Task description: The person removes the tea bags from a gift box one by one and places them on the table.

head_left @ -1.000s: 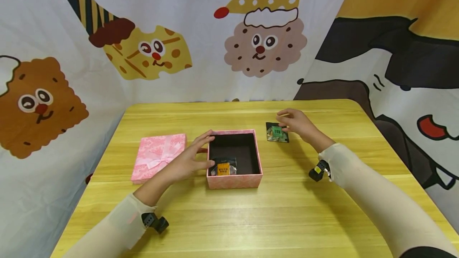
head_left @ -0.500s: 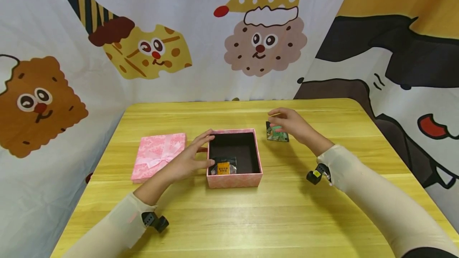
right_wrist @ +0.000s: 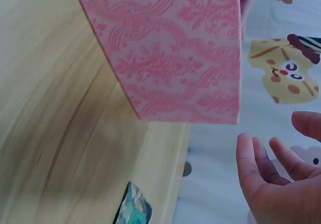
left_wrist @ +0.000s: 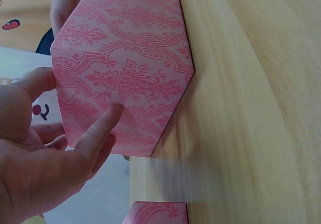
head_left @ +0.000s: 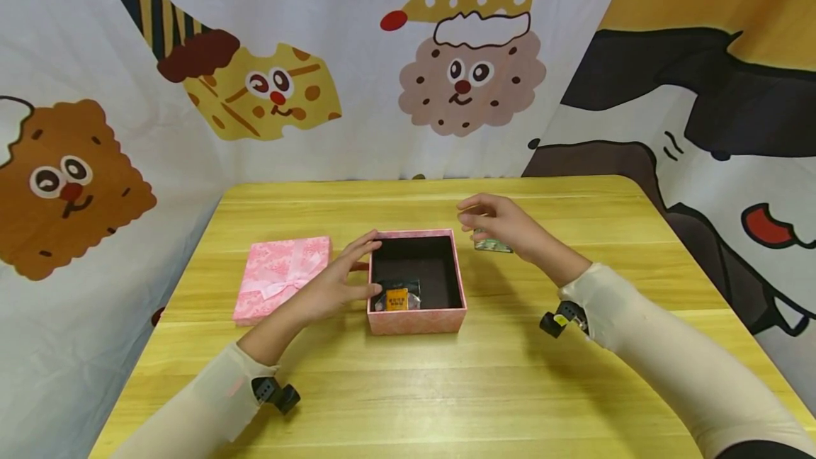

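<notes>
My left hand point(head_left: 338, 284) holds the left wall of an open pink gift box point(head_left: 417, 323), its thumb over the rim. In the left wrist view, a finger lies against the patterned outside wall point(left_wrist: 135, 68). Inside the dark interior rests a small packet with an orange label point(head_left: 398, 299). To the right of the box, my right hand point(head_left: 503, 224) hovers with loosely bent fingers and holds nothing. Below it lies a small packet with a green label point(head_left: 493, 244), partly hidden by the hand and also visible as a packet point(right_wrist: 133, 209) in the right wrist view.
The pink box lid point(head_left: 280, 278) with a ribbon bow lies left of the box, beside the left forearm. All of it stands on a wooden table point(head_left: 408, 395). Behind hangs a cloth backdrop point(head_left: 363, 91) with cartoon prints.
My right hand has moved left over the green-labelled packet toward the box, covering more of the packet. The left hand and the box have stayed in place.
</notes>
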{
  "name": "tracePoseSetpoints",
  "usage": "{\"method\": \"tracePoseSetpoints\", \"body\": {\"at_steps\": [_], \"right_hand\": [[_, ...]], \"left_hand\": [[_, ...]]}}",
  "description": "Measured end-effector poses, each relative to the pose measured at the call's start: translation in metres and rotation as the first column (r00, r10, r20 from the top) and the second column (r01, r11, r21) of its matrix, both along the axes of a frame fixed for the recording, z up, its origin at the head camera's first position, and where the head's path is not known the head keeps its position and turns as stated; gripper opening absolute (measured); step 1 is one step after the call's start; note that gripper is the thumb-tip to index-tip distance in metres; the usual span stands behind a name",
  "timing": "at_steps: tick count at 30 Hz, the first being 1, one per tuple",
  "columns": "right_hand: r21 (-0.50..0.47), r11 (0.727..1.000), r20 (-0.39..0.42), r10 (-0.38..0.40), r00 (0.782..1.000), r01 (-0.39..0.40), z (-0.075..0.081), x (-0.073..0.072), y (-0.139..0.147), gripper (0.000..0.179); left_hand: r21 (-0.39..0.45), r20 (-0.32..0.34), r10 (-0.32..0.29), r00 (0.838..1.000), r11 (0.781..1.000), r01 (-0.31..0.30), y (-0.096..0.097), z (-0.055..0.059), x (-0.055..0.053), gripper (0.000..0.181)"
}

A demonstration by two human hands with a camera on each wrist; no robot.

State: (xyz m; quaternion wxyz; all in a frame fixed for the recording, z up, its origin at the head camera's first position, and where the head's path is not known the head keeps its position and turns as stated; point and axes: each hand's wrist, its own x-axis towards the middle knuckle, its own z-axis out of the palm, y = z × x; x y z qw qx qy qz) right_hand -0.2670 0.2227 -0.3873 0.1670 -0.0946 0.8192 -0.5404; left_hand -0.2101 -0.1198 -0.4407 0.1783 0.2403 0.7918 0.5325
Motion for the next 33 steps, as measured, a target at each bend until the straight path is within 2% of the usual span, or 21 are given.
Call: {"method": "tracePoseSetpoints", "body": {"at_steps": [10, 20, 26, 33], "right_hand": [[-0.035, 0.999, -0.005, 0.036, 0.999, -0.036, 0.008, 0.012, -0.019, 0.039], [-0.064, 0.991, -0.003, 0.116, 0.993, -0.116, 0.005, 0.018, -0.037, 0.04], [-0.07, 0.983, 0.0, 0.169, 0.986, -0.169, 0.002, 0.022, -0.05, 0.042], [-0.09, 0.975, 0.045, 0.209, 0.977, -0.204, -0.003, 0.024, -0.065, 0.039]], "left_hand": [[0.005, 0.018, 0.005, 1.0, 1.0, -0.005, 0.001, 0.004, 0.002, 0.078], [-0.011, 0.002, 0.008, 1.0, 1.0, -0.008, 0.0, 0.003, 0.002, 0.076], [0.01, 0.022, 0.006, 1.0, 1.0, -0.006, 0.001, 0.003, 0.001, 0.076], [0.021, 0.039, 0.003, 0.999, 1.0, -0.004, 0.001, 0.004, 0.001, 0.077]]}}
